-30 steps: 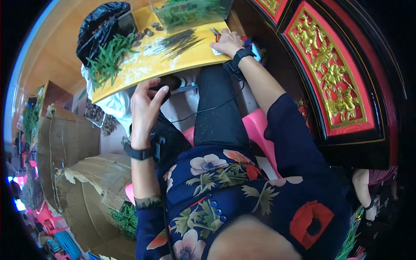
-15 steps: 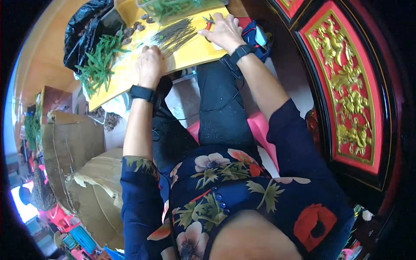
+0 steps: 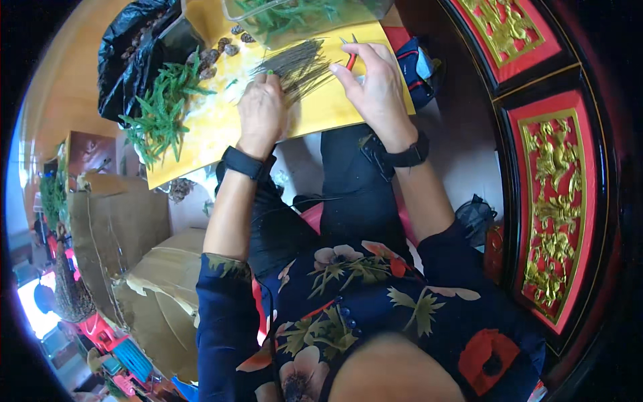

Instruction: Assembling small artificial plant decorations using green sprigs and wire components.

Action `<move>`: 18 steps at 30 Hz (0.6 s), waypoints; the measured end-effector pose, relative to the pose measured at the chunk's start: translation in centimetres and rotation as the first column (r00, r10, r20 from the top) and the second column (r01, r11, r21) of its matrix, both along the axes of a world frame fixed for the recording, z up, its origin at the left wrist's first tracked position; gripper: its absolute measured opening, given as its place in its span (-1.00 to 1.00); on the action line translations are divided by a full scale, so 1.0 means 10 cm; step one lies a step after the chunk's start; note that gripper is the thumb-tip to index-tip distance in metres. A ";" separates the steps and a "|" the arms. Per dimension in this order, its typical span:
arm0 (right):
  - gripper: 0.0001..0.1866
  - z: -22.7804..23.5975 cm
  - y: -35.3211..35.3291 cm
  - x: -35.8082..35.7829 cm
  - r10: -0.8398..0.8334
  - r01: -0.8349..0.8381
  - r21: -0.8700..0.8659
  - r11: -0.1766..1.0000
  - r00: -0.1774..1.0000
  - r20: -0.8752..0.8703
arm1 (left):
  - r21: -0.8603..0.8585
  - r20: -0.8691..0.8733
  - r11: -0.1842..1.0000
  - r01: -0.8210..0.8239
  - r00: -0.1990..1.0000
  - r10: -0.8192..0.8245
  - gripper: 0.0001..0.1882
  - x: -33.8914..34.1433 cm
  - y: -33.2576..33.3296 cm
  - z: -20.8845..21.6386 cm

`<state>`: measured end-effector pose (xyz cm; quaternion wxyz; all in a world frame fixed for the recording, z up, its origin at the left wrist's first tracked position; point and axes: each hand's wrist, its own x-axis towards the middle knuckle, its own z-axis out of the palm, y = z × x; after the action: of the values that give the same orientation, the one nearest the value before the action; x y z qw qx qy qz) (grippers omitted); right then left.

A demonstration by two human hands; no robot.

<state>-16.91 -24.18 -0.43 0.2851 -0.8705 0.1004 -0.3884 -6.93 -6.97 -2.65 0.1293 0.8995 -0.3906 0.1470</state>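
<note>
A heap of thin dark wire-like stems (image 3: 299, 63) lies on the yellow board (image 3: 321, 110). At its left end my left hand (image 3: 261, 110) is closed, fingers curled down; what they pinch is hidden. A small green bit (image 3: 270, 72) shows at those fingertips. Right of the stems, my right hand (image 3: 378, 94) hovers over pliers with red handles (image 3: 351, 61). Its thumb and index finger are apart, and the index crosses the pliers. Whether the fingers touch the pliers cannot be told.
Green artificial sprigs (image 3: 161, 110) are piled on the board's left, beside a black plastic bag (image 3: 134, 63). Small brown pine cones (image 3: 209, 58) sit near a clear box (image 3: 268, 30) of greenery. Cardboard (image 3: 117, 234) stands at left, a carved red-and-gold panel (image 3: 552, 208) at right.
The view has shifted, so the board sits further right and lower. My right hand has moved over the pliers, and my left hand has come up to the green bit by the stems.
</note>
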 end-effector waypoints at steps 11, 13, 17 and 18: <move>-0.79 -0.12 0.08 -0.19 0.026 -0.022 0.090 0.996 0.999 -0.042 | -0.205 -0.254 0.975 -0.085 0.967 0.031 -0.92 0.00 0.16 0.24; -0.79 -0.14 0.08 -0.19 0.044 -0.038 0.107 0.994 0.998 -0.053 | -0.213 -0.313 0.971 -0.108 0.949 0.037 -0.89 0.01 0.19 0.26; -0.79 -0.12 0.10 -0.23 0.047 -0.036 0.171 0.985 0.997 -0.063 | -0.208 -0.318 0.975 -0.073 0.948 0.003 -0.80 0.02 0.29 0.27; -0.79 -0.12 0.10 -0.25 0.043 -0.032 0.172 0.985 0.997 -0.064 | -0.225 -0.346 0.970 -0.087 0.938 0.003 -0.78 0.01 0.32 0.28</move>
<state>-19.42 -23.17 -1.60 0.3625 -0.8572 0.1265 -0.3433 -6.79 -3.77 0.14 0.2983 0.8982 -0.3209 0.0365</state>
